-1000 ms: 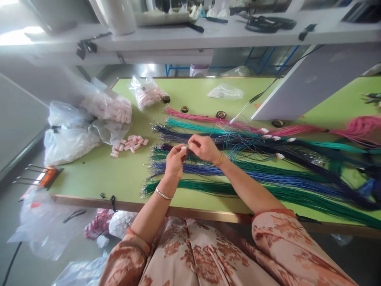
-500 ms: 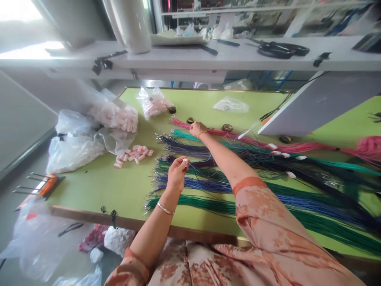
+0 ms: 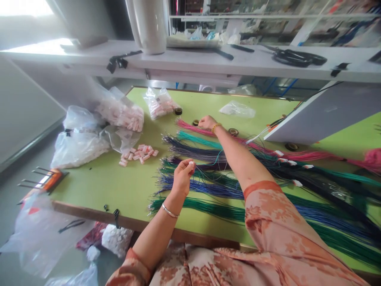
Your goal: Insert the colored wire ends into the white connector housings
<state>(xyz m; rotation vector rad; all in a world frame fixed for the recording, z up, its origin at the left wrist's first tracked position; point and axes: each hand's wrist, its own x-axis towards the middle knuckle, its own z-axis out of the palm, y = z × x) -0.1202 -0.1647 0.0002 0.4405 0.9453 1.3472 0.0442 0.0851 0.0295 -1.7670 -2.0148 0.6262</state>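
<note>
My left hand (image 3: 183, 174) is closed in a pinch on a small white connector (image 3: 191, 163), from which several thin wires trail to the right. Farther back, my right hand (image 3: 207, 122) has its fingers pinched together just above the pink wires (image 3: 190, 127); anything between the fingertips is hidden. A black tape roll (image 3: 195, 123) lies right beside those fingertips. Between my hands run bundles of teal wires (image 3: 196, 140) and dark grey wires (image 3: 190, 149). Nearer to me lie blue wires (image 3: 208, 188) and green wires (image 3: 214, 208), their metal-tipped ends pointing left.
Loose white-and-orange connectors (image 3: 139, 153) are piled left of the wires, by bags of connectors (image 3: 125, 115). White connectors (image 3: 293, 163) with wires lie at right. A grey shelf (image 3: 193, 65) with scissors (image 3: 294, 56) spans the back; a divider panel (image 3: 306, 113) stands at right.
My right hand has risen slightly and drawn back a little to the right over the pink wires. My left hand keeps hold of the connector. The whole view has shifted a bit.
</note>
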